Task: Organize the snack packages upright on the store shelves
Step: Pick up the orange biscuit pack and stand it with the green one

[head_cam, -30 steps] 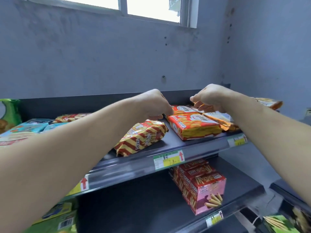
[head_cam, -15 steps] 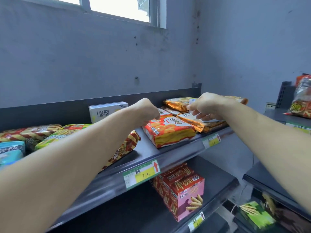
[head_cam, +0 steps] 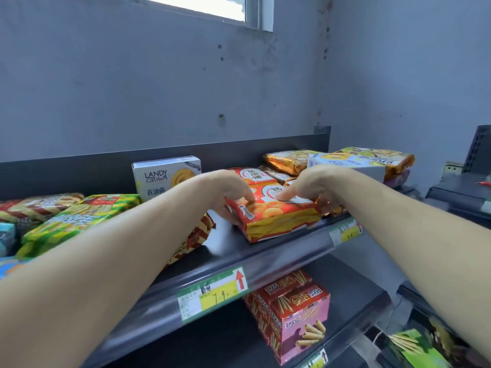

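I see the red biscuit pack [head_cam: 276, 219] on the upper shelf [head_cam: 265, 258], close to its front lip and just above the right end of the green and yellow price tag [head_cam: 212, 293]. Its top is red with a white oval logo and pictures of round golden biscuits, and the side facing me has yellow and red bands. It lies flat with the printed face up. Its long axis runs left to right, roughly along the shelf edge, with the right end a little further back. A second pack of the same kind [head_cam: 249, 175] lies right behind it.

My left hand [head_cam: 233, 189] grips the pack's left end, fingers curled down onto the top and more of the hand showing beneath that end. My right hand [head_cam: 313, 187] holds the right end: the forefinger lies straight across the logo and the other fingers curl round the edge. A white LANDY Castle box [head_cam: 164, 176] stands upright against the back rail, to the left of my left hand.
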A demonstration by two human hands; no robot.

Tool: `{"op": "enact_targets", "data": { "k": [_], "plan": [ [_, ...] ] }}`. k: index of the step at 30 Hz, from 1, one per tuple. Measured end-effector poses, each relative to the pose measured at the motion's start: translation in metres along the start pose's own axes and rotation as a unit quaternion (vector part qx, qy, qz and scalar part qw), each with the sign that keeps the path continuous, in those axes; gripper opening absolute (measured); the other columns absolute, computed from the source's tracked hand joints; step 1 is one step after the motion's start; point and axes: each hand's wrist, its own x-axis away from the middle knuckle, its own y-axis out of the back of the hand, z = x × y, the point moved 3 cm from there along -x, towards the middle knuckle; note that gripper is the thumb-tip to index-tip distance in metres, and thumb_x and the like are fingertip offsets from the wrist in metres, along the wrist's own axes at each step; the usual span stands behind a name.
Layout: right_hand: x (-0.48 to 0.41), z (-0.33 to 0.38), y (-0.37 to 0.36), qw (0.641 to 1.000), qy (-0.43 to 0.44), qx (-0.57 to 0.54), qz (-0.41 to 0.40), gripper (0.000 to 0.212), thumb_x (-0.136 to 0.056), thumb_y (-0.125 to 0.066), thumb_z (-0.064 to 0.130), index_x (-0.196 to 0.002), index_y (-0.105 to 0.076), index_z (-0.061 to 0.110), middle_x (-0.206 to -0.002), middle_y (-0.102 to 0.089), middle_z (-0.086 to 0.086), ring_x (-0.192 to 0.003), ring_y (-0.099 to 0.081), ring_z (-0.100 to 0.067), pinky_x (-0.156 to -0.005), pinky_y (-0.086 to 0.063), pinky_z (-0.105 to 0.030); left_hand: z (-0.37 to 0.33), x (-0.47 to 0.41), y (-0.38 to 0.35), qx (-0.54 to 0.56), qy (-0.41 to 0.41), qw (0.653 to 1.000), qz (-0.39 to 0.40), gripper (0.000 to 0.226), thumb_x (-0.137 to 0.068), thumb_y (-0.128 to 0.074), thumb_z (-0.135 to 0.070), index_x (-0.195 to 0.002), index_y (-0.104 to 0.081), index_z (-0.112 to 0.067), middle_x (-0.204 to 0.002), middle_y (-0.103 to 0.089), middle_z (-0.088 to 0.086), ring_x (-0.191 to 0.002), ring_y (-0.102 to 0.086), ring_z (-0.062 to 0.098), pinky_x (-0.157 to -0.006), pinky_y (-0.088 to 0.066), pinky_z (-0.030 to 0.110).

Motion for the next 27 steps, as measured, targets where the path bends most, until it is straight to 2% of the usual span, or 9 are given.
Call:
{"op": "enact_targets", "data": {
  "k": [2, 6, 9, 12, 15, 19, 21, 24, 27],
  "plan": [
    [-0.003, -0.002, 0.000, 1.000, 0.011, -0.008, 0.019, 0.095, -0.077, -0.070, 0.050, -0.148, -0.022, 0.010, -0.149, -0.036, -0.014, -0.121, -0.050, -0.034, -0.095, -0.047, -0.039, -0.001, 0.003, -0.004, 0.057, 0.017, 0.998, -0.017, 0.040, -0.089, -0.063, -0.025, -0.117, -0.044, -0.005, -0.107, -0.056, 0.015, -0.090, -0.065, 0.033, -0.048, -0.059, 0.034],
    [-0.006, -0.008, 0.007, 0.998, 0.028, 0.031, 0.053, 0.090, -0.081, -0.065, 0.051, -0.148, -0.021, 0.012, -0.149, -0.036, -0.013, -0.126, -0.047, -0.034, -0.096, -0.047, -0.042, -0.006, 0.008, -0.008, 0.090, 0.038, 0.994, -0.040, 0.065, -0.081, -0.070, -0.035, -0.131, -0.036, -0.009, -0.102, -0.059, 0.015, -0.079, -0.065, 0.029, -0.042, -0.056, 0.034],
    [-0.006, -0.009, 0.009, 0.991, 0.049, 0.099, 0.077, 0.087, -0.085, -0.055, 0.058, -0.150, -0.017, 0.014, -0.153, -0.030, -0.011, -0.127, -0.046, -0.034, -0.094, -0.048, -0.041, -0.005, 0.008, -0.012, 0.100, 0.059, 0.991, -0.060, 0.067, -0.080, -0.071, -0.034, -0.131, -0.037, -0.005, -0.102, -0.060, 0.015, -0.074, -0.065, 0.027, -0.042, -0.056, 0.033],
    [-0.012, -0.008, 0.012, 0.988, 0.076, 0.116, 0.072, 0.089, -0.082, -0.056, 0.061, -0.148, -0.021, 0.012, -0.150, -0.034, -0.013, -0.117, -0.051, -0.033, -0.084, -0.051, -0.036, -0.004, 0.010, -0.010, 0.108, 0.061, 0.988, -0.090, 0.062, -0.083, -0.069, -0.032, -0.128, -0.040, -0.001, -0.109, -0.064, 0.015, -0.080, -0.069, 0.029, -0.064, -0.060, 0.042],
    [-0.018, -0.003, 0.013, 0.989, 0.102, 0.097, 0.047, 0.090, -0.080, -0.060, 0.059, -0.147, -0.026, 0.011, -0.146, -0.038, -0.015, -0.118, -0.050, -0.033, -0.098, -0.047, -0.040, -0.007, 0.023, -0.004, 0.147, 0.038, 0.981, -0.121, 0.049, -0.087, -0.064, -0.023, -0.123, -0.044, 0.002, -0.102, -0.065, 0.018, -0.073, -0.068, 0.031, -0.047, -0.058, 0.040],
    [-0.021, 0.007, 0.019, 0.987, 0.162, 0.000, 0.025, 0.065, -0.080, -0.070, 0.045, -0.132, -0.048, 0.011, -0.131, -0.055, -0.012, -0.113, -0.057, -0.031, -0.096, -0.047, -0.041, -0.012, 0.043, 0.004, 0.209, -0.024, 0.957, -0.197, 0.025, -0.087, -0.065, -0.013, -0.102, -0.048, -0.003, -0.085, -0.060, 0.015, -0.063, -0.064, 0.027, -0.038, -0.054, 0.041],
    [-0.021, 0.011, 0.024, 0.976, 0.199, -0.083, 0.002, 0.050, -0.078, -0.075, 0.033, -0.119, -0.058, 0.010, -0.120, -0.062, -0.010, -0.104, -0.061, -0.027, -0.084, -0.051, -0.035, -0.012, 0.051, 0.008, 0.246, -0.055, 0.934, -0.252, 0.019, -0.087, -0.064, -0.008, -0.092, -0.046, -0.008, -0.090, -0.061, 0.017, -0.068, -0.066, 0.028, -0.043, -0.056, 0.045],
    [-0.019, 0.012, 0.031, 0.954, 0.240, -0.165, -0.064, 0.033, -0.077, -0.076, 0.030, -0.101, -0.065, 0.010, -0.105, -0.066, -0.008, -0.087, -0.058, -0.022, -0.063, -0.043, -0.028, -0.010, 0.063, 0.018, 0.305, -0.084, 0.889, -0.331, 0.019, -0.087, -0.063, -0.004, -0.091, -0.046, -0.010, -0.097, -0.063, 0.020, -0.078, -0.069, 0.032, -0.057, -0.057, 0.054],
    [-0.017, 0.015, 0.029, 0.923, 0.249, -0.294, -0.015, 0.026, -0.081, -0.072, 0.028, -0.099, -0.064, 0.012, -0.098, -0.065, -0.006, -0.089, -0.060, -0.022, -0.076, -0.052, -0.034, -0.008, 0.073, 0.026, 0.318, -0.096, 0.862, -0.384, 0.017, -0.089, -0.058, -0.008, -0.099, -0.044, -0.010, -0.110, -0.060, 0.020, -0.093, -0.066, 0.036, -0.072, -0.057, 0.055]
  ]
}}
